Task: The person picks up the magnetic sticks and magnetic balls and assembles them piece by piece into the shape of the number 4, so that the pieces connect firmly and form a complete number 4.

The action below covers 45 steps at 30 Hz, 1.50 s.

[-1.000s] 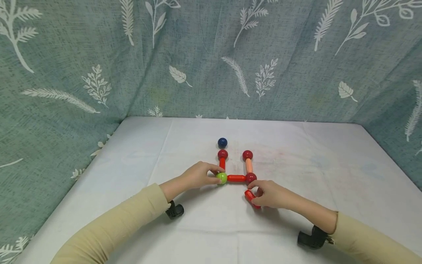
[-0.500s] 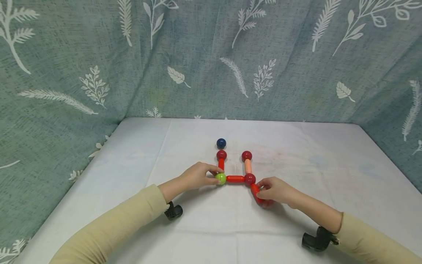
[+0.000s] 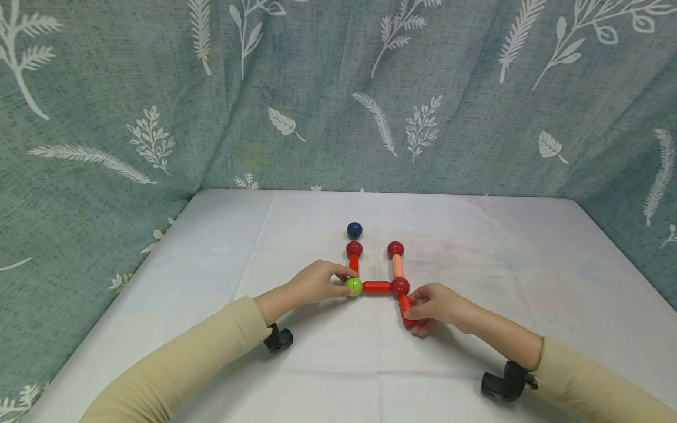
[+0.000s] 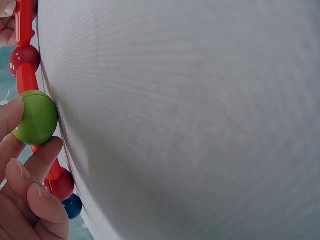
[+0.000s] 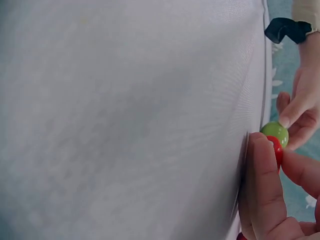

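Note:
In the head view my left hand (image 3: 317, 282) pinches a green ball (image 3: 354, 286) between thumb and fingers. A red rod (image 3: 376, 286) runs from that ball to a dark red ball (image 3: 400, 286). My right hand (image 3: 439, 306) pinches another red rod (image 3: 405, 308), whose far end touches the dark red ball. A peach rod (image 3: 398, 267) leads away from it to a second dark red ball (image 3: 395, 249). Beyond the green ball, a red rod (image 3: 354, 264) reaches a third red ball (image 3: 354, 248). The right wrist view mostly hides the held rod behind fingers.
A dark blue ball (image 3: 354, 230) sits just behind the left red ball, seemingly touching it. White cloth covers the table (image 3: 476, 252). Green leaf-patterned fabric (image 3: 328, 117) hangs behind and at the sides. Black wrist cameras (image 3: 502, 385) hang under both forearms.
My right hand has brought its red rod up against the dark red corner ball, then swung the near end slightly left. The left hand has kept hold of the green ball.

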### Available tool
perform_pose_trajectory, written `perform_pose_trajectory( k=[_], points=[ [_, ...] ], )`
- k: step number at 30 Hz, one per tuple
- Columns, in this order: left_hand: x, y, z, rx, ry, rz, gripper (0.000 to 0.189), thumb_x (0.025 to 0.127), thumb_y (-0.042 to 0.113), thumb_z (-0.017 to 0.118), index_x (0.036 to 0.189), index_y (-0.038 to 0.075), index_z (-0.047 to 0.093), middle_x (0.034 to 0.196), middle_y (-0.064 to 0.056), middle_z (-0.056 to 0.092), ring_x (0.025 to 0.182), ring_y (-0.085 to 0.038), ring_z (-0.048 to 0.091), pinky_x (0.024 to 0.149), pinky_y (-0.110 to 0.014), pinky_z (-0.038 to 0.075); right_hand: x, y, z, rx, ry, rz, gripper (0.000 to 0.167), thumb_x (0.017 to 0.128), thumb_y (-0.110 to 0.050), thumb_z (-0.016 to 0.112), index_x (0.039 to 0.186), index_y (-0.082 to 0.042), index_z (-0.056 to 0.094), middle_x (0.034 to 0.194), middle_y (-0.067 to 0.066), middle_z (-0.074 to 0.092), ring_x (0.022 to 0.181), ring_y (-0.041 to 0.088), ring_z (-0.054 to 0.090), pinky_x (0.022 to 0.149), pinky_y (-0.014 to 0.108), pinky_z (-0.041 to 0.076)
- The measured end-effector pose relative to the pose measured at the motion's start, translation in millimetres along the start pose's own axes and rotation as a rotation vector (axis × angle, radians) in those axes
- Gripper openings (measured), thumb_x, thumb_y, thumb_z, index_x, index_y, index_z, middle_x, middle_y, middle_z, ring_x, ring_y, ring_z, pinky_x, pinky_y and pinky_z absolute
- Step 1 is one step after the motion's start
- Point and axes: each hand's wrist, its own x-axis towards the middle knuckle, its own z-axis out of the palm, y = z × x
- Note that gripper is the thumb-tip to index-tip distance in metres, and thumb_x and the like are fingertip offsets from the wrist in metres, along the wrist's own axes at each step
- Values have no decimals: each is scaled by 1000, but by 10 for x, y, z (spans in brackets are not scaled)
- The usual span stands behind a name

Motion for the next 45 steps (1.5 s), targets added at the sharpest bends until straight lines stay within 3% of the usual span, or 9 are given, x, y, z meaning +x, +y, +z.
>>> perform_pose_trajectory(
  k=[18, 22, 25, 31, 37, 45],
  points=[
    [-18, 12, -6, -2, -2, 16, 33, 80, 24, 70, 113, 18, 66, 98, 1, 67, 89, -12, 57, 76, -29, 44, 69, 12, 5, 2, -23, 10, 21, 82, -9, 66, 93, 3, 54, 68, 9, 64, 58, 16, 64, 60, 31, 54],
    [-18, 9, -1, -1, 1, 11, 33, 80, 24, 70, 112, 19, 66, 98, 1, 67, 89, -11, 57, 75, -29, 44, 65, 4, -20, -24, -30, 11, 22, 82, -11, 67, 95, 3, 55, 69, 8, 64, 58, 16, 64, 60, 31, 54],
    [-16, 17, -3, 6, 1, 5, 33, 80, 24, 70, 112, 19, 66, 98, 1, 67, 88, -12, 57, 75, -29, 44, 83, -18, -93, -95, 9, 8, 30, 82, -13, 67, 102, 4, 55, 71, 8, 64, 59, 16, 63, 61, 31, 54],
    [-13, 37, -6, 20, -10, 0, 33, 80, 23, 70, 113, 18, 66, 96, 1, 66, 85, -12, 55, 73, -28, 44, 173, -56, -255, -247, 139, -114, 41, 82, -15, 67, 116, 1, 53, 84, 8, 60, 61, 15, 59, 59, 30, 52],
    [-10, 61, -25, 6, -27, -13, 31, 81, 22, 70, 111, 18, 66, 99, 2, 65, 91, -12, 56, 80, -31, 44, 231, -64, -236, -300, 99, -220, 43, 80, -14, 70, 120, -7, 54, 94, 9, 58, 60, 16, 58, 56, 30, 50],
    [0, 68, -39, -5, -42, -13, 30, 80, 21, 70, 110, 18, 66, 101, 3, 65, 94, -13, 57, 83, -33, 44, 343, -87, -236, -349, 26, -218, 47, 78, -13, 72, 123, -10, 56, 105, 10, 53, 63, 16, 55, 58, 29, 49]
  ],
)
